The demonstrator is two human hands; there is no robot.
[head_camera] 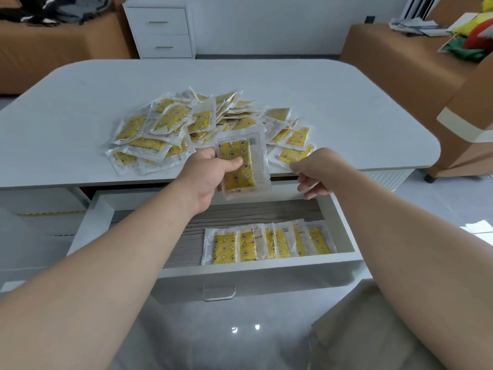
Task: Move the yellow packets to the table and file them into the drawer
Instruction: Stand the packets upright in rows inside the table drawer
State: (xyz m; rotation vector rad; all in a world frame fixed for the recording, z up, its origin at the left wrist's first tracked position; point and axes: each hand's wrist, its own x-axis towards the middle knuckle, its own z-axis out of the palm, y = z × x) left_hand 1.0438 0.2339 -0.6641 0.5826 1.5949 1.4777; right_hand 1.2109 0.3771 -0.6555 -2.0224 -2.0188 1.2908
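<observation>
While the head view shows the person's left hand (206, 174) pinching one yellow packet (241, 166) upright between thumb and fingers, above the back of the open drawer (256, 271) and just at the table (373, 108) edge, the right hand (314, 172) hangs beside it with fingers loosely curled and holding nothing that can be made out. The loose pile of packets (192, 124) sprawls across the table, a few lying close to the near edge, and a short row of filed packets (266, 244) leans along the drawer's front right. The clear wrapper looks slick, so a light pinch could let the held packet slide and drop flat behind the row. A hand brushing the pile's near fringe could sweep packets into the drawer unsorted. Pushing the new one in too hard could probably topple the leaning row.
</observation>
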